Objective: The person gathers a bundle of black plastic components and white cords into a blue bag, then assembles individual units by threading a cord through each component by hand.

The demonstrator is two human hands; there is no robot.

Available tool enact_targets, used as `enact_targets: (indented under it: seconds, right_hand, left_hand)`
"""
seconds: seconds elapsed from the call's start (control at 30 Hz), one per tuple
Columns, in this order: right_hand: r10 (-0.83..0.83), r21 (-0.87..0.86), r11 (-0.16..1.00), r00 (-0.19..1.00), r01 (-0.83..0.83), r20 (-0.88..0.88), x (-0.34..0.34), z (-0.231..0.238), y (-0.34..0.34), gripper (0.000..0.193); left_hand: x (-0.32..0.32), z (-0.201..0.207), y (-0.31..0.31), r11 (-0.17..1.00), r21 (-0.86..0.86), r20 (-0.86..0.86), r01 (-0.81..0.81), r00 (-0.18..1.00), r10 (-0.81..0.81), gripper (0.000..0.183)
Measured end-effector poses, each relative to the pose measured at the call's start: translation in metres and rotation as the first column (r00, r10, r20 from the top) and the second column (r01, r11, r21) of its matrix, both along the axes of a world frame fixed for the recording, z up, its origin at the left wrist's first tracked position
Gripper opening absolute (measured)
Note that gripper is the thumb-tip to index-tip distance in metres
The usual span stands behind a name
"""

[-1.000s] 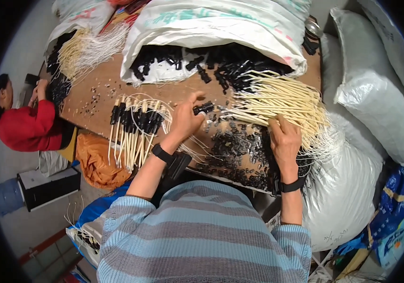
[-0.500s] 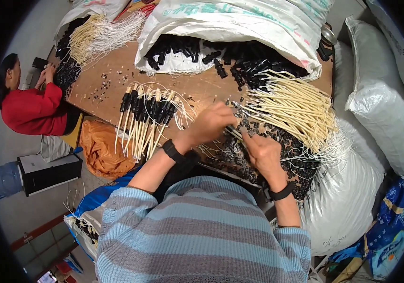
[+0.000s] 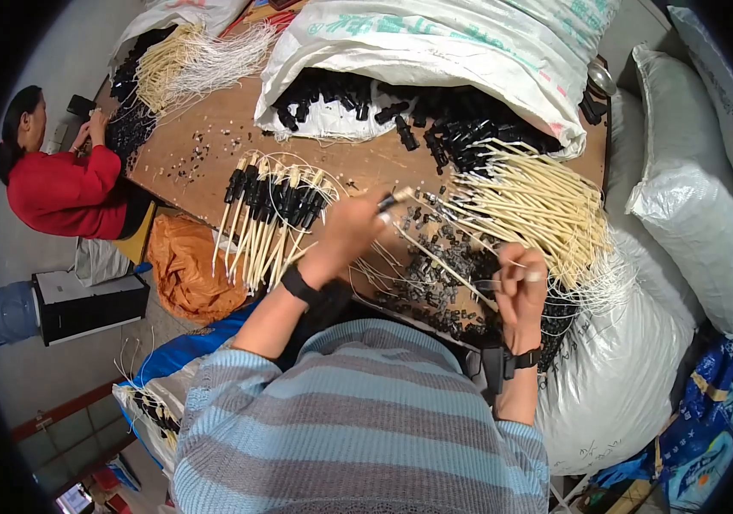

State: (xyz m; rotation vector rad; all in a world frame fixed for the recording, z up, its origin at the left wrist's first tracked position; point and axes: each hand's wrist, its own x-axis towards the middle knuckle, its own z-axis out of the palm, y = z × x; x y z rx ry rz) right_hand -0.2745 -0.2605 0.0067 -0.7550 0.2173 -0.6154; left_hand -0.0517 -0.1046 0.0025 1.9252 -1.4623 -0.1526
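Observation:
In my left hand (image 3: 351, 230), closed fingers grip a black plastic fitting (image 3: 385, 204) with a cream end piece sticking out to the right. A long cream tube (image 3: 443, 259) slants from beneath that hand toward the lower right. My right hand (image 3: 520, 281) is raised at the right with its fingers pinched; a thin white cord (image 3: 478, 242) runs from them toward the fitting. Beyond my right hand lies a big pile of cream tubes (image 3: 538, 206). Left of my left hand, finished-looking black fittings with cream tubes (image 3: 268, 210) lie side by side in a bundle.
Small black clips (image 3: 439, 295) are scattered over the brown table (image 3: 186, 184). A white woven sack (image 3: 435, 43) at the back spills black fittings (image 3: 460, 128). Full white sacks (image 3: 692, 188) stand at the right. A person in red (image 3: 66, 188) works at the far left, near an orange bag (image 3: 191, 270).
My hands have moved apart: the right one drew back to the right and its fingers lifted. The fitting's cream end and the slanting tube now show. The whole view shifted slightly.

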Motion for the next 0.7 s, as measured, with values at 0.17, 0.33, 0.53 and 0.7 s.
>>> enact_targets:
  seconds: [0.17, 0.33, 0.53, 0.7]
  right_hand:
    - [-0.235, -0.780, 0.567, 0.855, -0.265, -0.462, 0.043, 0.006, 0.034, 0.029]
    - [-0.478, -0.897, 0.303, 0.763, -0.322, -0.436, 0.046, -0.008, 0.041, 0.018]
    - [-0.623, -0.941, 0.176, 0.707, -0.289, -0.334, 0.044, -0.010, 0.033, 0.011]
    - [-0.619, -0.951, 0.151, 0.724, -0.269, -0.303, 0.045, -0.013, 0.030, 0.010]
  left_hand:
    - [-0.008, -0.026, -0.018, 0.977, 0.213, -0.714, -0.015, 0.680, 0.167, 0.023]
    - [-0.017, -0.014, -0.019, 0.981, 0.179, -0.609, -0.069, 0.776, 0.166, 0.025]
    - [-0.016, -0.026, -0.012, 0.995, 0.100, -0.247, 0.026, 0.969, -0.001, 0.039]
    - [-0.019, -0.022, -0.015, 0.994, 0.091, -0.170, 0.068, 0.984, -0.052, 0.037]
